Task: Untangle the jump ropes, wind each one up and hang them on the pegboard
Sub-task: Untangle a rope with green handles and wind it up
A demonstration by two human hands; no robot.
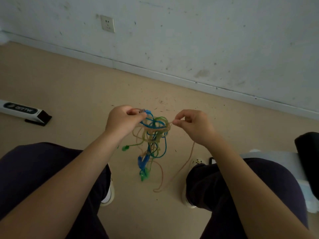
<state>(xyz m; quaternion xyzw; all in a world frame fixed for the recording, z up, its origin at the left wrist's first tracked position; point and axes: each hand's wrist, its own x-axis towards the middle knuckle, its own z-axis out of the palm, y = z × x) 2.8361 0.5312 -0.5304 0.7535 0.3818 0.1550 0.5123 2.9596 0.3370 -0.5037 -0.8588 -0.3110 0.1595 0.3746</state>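
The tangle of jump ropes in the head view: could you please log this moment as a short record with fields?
ropes: one tangle of blue, green and tan cords, held in the air above the floor
left hand: left hand grips the tangle's top at a blue end
right hand: right hand pinches a tan strand that trails down towards the floor
hanging ends: green handle, blue handle
progress: still knotted, nothing wound
pegboard: not in view
also: white box on floor, wall socket

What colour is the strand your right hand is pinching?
Pale orange strand, pinched by the right hand; head view.
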